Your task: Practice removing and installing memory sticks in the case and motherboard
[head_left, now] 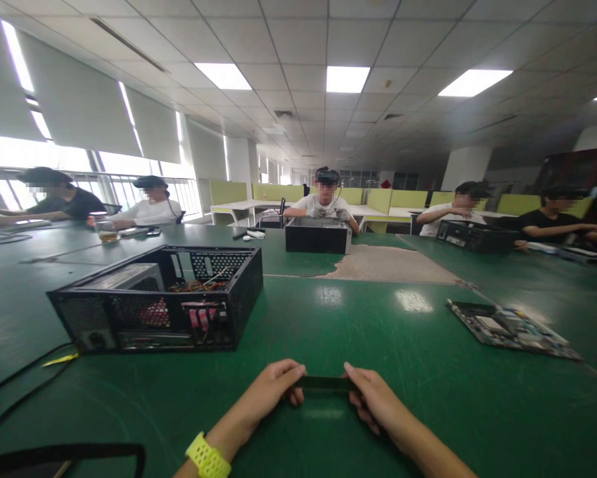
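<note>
A thin dark green strip that looks like a RAM stick [327, 384] is held level above the near part of the green table. My left hand [278, 387] pinches its left end between thumb and fingers. At the other end, my right hand [376, 398] grips in the same way. The faces of the stick are too dark to make out chips or contacts. To the left stands a black computer case [178, 299], its top uncovered, with a power supply and loose wires inside. A motherboard [512, 328] lies flat on the right.
The green table [338, 318] has a worn bare patch [388, 263] ahead. Black cables [24, 372] and a dark frame edge [64, 453] are at near left. Across the table a gloved person [323, 199] works at another case [318, 237]. A cup [107, 229] stands far left.
</note>
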### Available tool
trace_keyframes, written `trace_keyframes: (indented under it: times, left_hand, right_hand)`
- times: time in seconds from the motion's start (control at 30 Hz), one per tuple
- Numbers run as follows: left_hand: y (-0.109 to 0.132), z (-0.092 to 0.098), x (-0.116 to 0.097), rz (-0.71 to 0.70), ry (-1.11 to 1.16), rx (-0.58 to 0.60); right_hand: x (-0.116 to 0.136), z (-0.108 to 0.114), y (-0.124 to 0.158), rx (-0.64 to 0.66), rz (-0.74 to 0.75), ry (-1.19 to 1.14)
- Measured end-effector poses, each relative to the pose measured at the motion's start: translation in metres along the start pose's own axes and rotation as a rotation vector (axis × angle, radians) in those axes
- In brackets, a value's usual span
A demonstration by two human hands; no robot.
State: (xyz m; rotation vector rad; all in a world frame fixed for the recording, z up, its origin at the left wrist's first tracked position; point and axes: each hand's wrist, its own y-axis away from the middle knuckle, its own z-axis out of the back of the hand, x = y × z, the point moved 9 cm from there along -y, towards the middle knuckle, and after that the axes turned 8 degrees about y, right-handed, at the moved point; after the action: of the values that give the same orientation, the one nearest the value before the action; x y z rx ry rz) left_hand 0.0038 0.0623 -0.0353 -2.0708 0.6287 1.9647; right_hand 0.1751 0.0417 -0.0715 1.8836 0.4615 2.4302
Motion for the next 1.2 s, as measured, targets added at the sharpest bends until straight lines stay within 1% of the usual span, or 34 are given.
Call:
trace_keyframes:
  times: [0.23,0.37,0.5,0.67,0.8,0.93,1.07,1.2]
  left_hand:
    - [0.0022,-0.0005,-0.0015,0.0,0.004,-0.011]
    - [0.0015,0.0004,0.0005,0.01,0.019,-0.018]
    - [0.0011,0.0004,-0.0014,-0.006,0.009,-0.016]
    - [0.0011,0.0007,0.0002,0.017,0.004,-0.014]
    - [0.0001,0.0008,-0.0004,-0.005,-0.008,-0.011]
    - [-0.0002,0.0002,0.0002,0.004,0.023,-0.01]
    - [0.0004,0.0005,-0.0005,0.002,-0.002,-0.014]
    - [0.0007,0.0015,0.0008,0.005,-0.004,-0.022]
  right_hand:
    - [-0.0021,-0.0001,0.0001,-0.007,0.007,0.015]
    - [-0.0012,-0.001,0.0011,-0.003,-0.018,0.012]
    - [0.0017,-0.0008,0.0011,-0.002,0.003,0.02]
    - [-0.0003,-0.0005,0.0016,-0.005,-0.012,0.027]
    - [0.0033,-0.0007,0.0021,-0.005,0.026,0.032]
    - [0.0019,-0.0005,0.0013,0.001,0.016,0.026]
    - [0.0024,-0.0006,0.0007,0.004,0.029,0.026]
    - [0.0009,-0.0015,0.0015,0.005,0.012,0.031]
